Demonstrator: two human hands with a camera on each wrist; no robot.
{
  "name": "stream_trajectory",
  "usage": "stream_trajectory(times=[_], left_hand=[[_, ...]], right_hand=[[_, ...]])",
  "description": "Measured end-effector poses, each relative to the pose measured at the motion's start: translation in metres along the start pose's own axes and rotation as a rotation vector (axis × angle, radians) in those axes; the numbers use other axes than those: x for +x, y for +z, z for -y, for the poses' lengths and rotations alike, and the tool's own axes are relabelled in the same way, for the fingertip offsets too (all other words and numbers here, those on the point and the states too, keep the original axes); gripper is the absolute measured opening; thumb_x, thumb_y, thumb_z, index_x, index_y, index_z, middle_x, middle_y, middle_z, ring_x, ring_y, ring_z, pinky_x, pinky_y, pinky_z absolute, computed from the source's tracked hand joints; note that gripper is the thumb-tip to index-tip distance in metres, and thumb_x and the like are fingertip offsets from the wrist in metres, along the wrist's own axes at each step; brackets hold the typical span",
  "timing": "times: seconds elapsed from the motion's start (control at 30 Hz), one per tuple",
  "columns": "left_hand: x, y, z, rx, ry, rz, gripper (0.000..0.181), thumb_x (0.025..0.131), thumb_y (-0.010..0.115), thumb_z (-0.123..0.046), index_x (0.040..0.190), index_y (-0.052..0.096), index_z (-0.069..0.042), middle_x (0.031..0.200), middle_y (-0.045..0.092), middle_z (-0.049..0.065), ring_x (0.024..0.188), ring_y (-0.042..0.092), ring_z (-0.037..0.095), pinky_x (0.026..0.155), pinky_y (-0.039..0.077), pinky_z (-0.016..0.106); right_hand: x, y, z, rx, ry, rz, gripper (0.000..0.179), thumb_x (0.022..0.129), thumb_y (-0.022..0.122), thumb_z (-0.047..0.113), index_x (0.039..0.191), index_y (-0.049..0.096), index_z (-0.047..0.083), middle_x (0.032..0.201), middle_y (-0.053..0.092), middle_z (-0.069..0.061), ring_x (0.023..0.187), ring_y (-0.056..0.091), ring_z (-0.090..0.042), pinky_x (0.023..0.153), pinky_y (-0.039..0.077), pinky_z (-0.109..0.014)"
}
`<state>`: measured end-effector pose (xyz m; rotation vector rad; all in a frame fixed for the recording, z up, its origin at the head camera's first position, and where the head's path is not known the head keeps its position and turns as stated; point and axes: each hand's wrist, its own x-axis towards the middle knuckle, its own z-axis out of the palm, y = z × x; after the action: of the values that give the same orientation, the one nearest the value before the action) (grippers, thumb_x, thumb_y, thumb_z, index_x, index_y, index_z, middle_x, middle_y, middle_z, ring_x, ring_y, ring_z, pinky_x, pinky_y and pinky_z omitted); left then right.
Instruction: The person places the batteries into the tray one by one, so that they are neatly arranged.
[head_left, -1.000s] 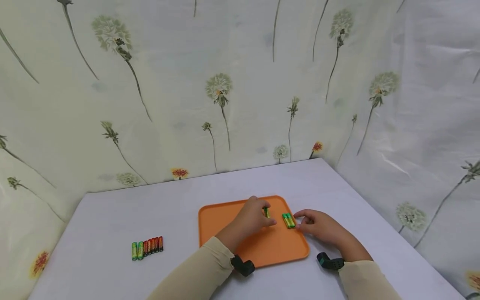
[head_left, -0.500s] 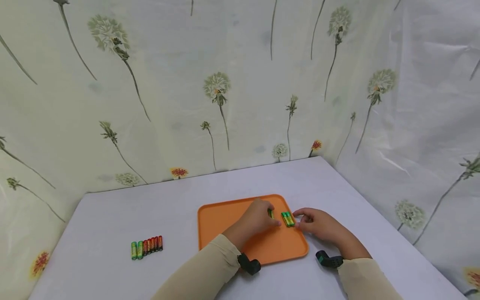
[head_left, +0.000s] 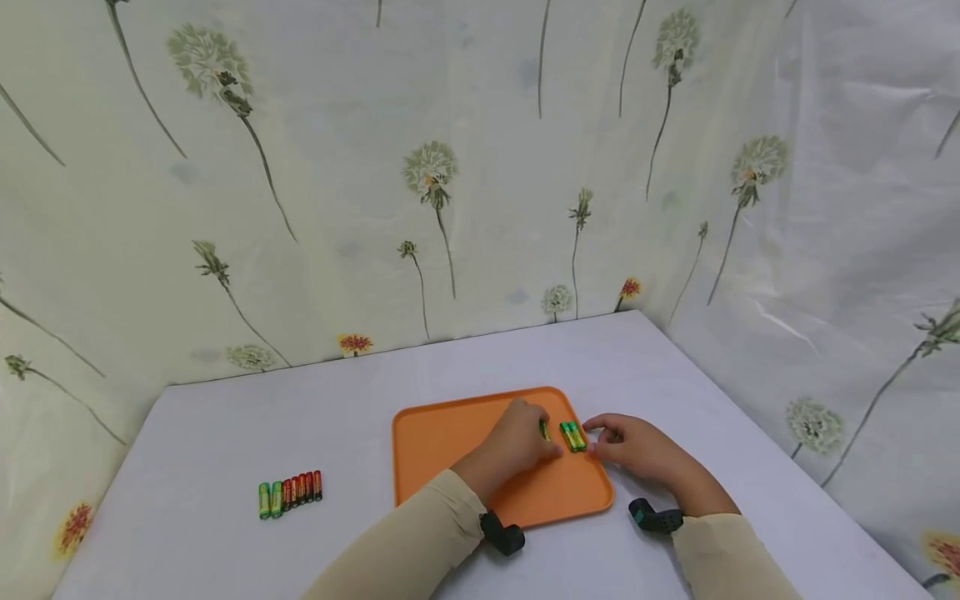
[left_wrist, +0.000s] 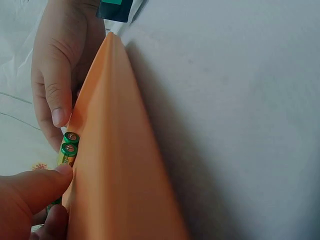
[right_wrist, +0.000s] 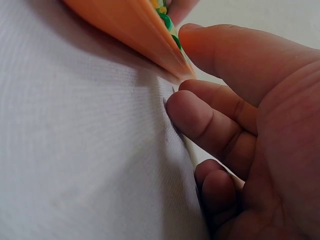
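Observation:
In the head view, an orange tray lies on the table. Over its right half, my left hand pinches a green-and-yellow battery between thumb and fingers. Just to the right, two batteries of the same kind lie side by side against the tray's right rim. The left wrist view shows the green ends of that pair close beyond my left thumb. My right hand rests at the outside of that rim, fingers loosely bent, thumb tip right beside the pair. It holds nothing.
On the table left of the tray, two green batteries and several red-and-black ones form a row. A flower-printed sheet hangs behind the white table and along its right side.
My left hand has moved a little to the right with the battery, closer to the pair at the rim. My right hand has stayed at the rim. The head view has shifted slightly.

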<state>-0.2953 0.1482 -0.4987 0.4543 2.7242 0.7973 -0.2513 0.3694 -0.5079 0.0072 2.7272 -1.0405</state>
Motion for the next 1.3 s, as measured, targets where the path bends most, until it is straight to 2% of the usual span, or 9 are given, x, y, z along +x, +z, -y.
stream_trajectory(times=[0.17, 0.4, 0.67, 0.9, 0.97, 1.1, 1.3], left_hand=[[0.0, 0.003, -0.004, 0.018, -0.002, -0.006, 0.057, 0.082, 0.091, -0.04, 0.13, 0.072, -0.015, 0.127, 0.057, 0.003, 0.109, 0.058, 0.015, 0.1, 0.054, 0.031], [-0.001, 0.006, -0.006, 0.025, 0.034, -0.008, 0.061, 0.083, 0.09, -0.041, 0.134, 0.07, -0.015, 0.13, 0.057, 0.004, 0.108, 0.057, 0.014, 0.1, 0.053, 0.03], [0.0, 0.01, -0.007, 0.014, 0.117, 0.012, 0.06, 0.086, 0.088, -0.038, 0.136, 0.067, -0.012, 0.122, 0.057, 0.003, 0.1, 0.053, 0.012, 0.092, 0.051, 0.025], [-0.003, 0.009, -0.002, -0.027, 0.156, -0.006, 0.065, 0.089, 0.086, -0.035, 0.146, 0.061, -0.014, 0.134, 0.058, 0.004, 0.112, 0.057, 0.014, 0.099, 0.052, 0.028], [-0.004, 0.008, 0.001, -0.034, 0.17, -0.012, 0.065, 0.09, 0.086, -0.033, 0.147, 0.06, -0.014, 0.134, 0.058, 0.004, 0.11, 0.057, 0.013, 0.096, 0.052, 0.027], [-0.004, 0.007, 0.006, -0.076, 0.209, -0.002, 0.064, 0.09, 0.085, -0.029, 0.146, 0.06, -0.014, 0.129, 0.056, 0.003, 0.094, 0.055, 0.007, 0.084, 0.052, 0.021], [-0.003, 0.009, 0.005, -0.132, 0.249, 0.017, 0.061, 0.09, 0.085, -0.028, 0.145, 0.06, -0.015, 0.124, 0.052, 0.004, 0.083, 0.056, 0.002, 0.075, 0.051, 0.016]], right_hand=[[-0.001, -0.002, 0.0, 0.001, 0.001, 0.0, 0.044, 0.093, 0.078, 0.038, 0.132, 0.068, 0.019, 0.094, 0.063, -0.002, 0.081, 0.054, -0.021, 0.07, 0.043, -0.035], [-0.003, -0.003, 0.002, 0.014, 0.003, -0.001, 0.043, 0.094, 0.078, 0.036, 0.131, 0.068, 0.019, 0.094, 0.063, -0.002, 0.082, 0.055, -0.021, 0.07, 0.043, -0.034], [-0.005, -0.003, -0.001, 0.009, -0.008, -0.001, 0.043, 0.094, 0.078, 0.037, 0.131, 0.068, 0.018, 0.094, 0.063, -0.002, 0.08, 0.054, -0.02, 0.068, 0.043, -0.033], [-0.005, -0.001, 0.0, 0.016, -0.023, -0.011, 0.04, 0.094, 0.079, 0.035, 0.129, 0.07, 0.019, 0.092, 0.063, -0.002, 0.08, 0.054, -0.019, 0.068, 0.043, -0.032], [-0.003, 0.001, 0.002, 0.021, -0.037, -0.002, 0.04, 0.094, 0.078, 0.035, 0.129, 0.07, 0.019, 0.092, 0.063, -0.002, 0.08, 0.054, -0.019, 0.069, 0.043, -0.032], [-0.001, 0.003, 0.004, 0.022, -0.03, -0.001, 0.038, 0.093, 0.078, 0.036, 0.127, 0.07, 0.021, 0.092, 0.063, -0.001, 0.081, 0.055, -0.02, 0.071, 0.043, -0.033], [-0.004, -0.002, 0.002, 0.013, -0.013, -0.006, 0.037, 0.093, 0.078, 0.034, 0.128, 0.07, 0.022, 0.093, 0.064, -0.001, 0.082, 0.055, -0.02, 0.071, 0.043, -0.033]])
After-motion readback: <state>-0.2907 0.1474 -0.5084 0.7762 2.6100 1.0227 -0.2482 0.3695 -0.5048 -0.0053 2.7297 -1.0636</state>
